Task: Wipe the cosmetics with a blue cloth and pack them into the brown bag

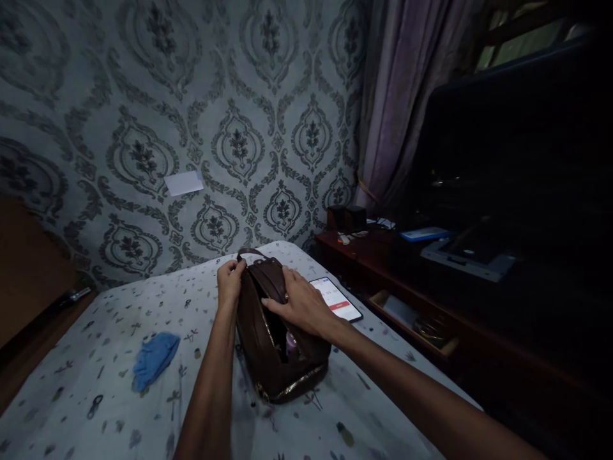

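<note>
A dark brown leather-look bag (261, 319) lies on the bed with its gold-toned zip partly undone, leaving a dark gap along its upper side. Inside the gap a small pinkish-purple item (290, 343) shows; its kind is unclear. My left hand (230, 281) is closed on the bag's far left edge, close to the strap, with fingertips pinched together; whether they hold the zip pull I cannot tell. Stretched across the bag's right side, my right hand (301, 300) presses with fingers spread, its thumb over the opening. A lit phone (342, 305) lies just right of that hand.
A crumpled blue cloth (156, 359) lies left of the bag on the patterned bed sheet (201, 348). To the right, a dark red desk (354, 252) has an open drawer (412, 322) with things inside. Patterned wallpaper (239, 147) stands behind the bed.
</note>
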The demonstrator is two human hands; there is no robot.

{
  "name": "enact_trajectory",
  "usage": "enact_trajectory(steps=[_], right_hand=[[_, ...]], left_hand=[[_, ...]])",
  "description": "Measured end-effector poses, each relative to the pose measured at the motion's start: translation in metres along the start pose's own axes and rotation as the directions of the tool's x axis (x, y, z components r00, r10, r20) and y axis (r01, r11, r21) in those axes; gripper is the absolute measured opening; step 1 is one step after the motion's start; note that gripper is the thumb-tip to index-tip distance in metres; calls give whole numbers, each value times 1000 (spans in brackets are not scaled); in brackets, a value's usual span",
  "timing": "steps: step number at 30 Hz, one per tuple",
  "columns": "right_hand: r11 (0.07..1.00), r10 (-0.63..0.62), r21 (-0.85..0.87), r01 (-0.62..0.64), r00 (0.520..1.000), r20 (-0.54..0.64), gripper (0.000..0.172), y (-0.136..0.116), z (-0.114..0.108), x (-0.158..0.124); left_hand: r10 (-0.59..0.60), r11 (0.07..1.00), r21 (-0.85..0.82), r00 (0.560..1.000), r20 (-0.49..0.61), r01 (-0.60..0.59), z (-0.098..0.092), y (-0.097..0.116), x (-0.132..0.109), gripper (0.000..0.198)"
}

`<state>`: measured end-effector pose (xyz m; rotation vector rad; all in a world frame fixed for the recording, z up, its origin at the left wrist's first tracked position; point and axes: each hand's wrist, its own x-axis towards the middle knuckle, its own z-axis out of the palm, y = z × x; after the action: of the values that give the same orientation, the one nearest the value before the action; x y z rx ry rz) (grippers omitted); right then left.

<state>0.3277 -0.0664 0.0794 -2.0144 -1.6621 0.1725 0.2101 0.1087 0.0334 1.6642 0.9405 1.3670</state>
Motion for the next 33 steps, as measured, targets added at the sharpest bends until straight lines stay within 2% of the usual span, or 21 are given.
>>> enact_trajectory(steps=[11, 23, 29, 33], right_hand=[[1000, -13, 10, 13, 999, -30, 76, 3, 6, 3], [999, -6, 42, 6, 1000, -9, 78, 5, 4, 1], [1000, -9, 12, 9, 1000, -2, 66, 5, 5, 2], [1000, -13, 10, 13, 1000, 3, 67, 4, 4, 1]], left_hand=[[-53, 992, -114, 998, 41, 58, 0, 12, -4, 33], [-18, 996, -84, 998, 52, 23, -2, 30, -11, 32], [-5, 998, -66, 998, 69, 9, -2, 35, -14, 32], [21, 999, -49, 995, 92, -17, -3, 39, -15, 32]])
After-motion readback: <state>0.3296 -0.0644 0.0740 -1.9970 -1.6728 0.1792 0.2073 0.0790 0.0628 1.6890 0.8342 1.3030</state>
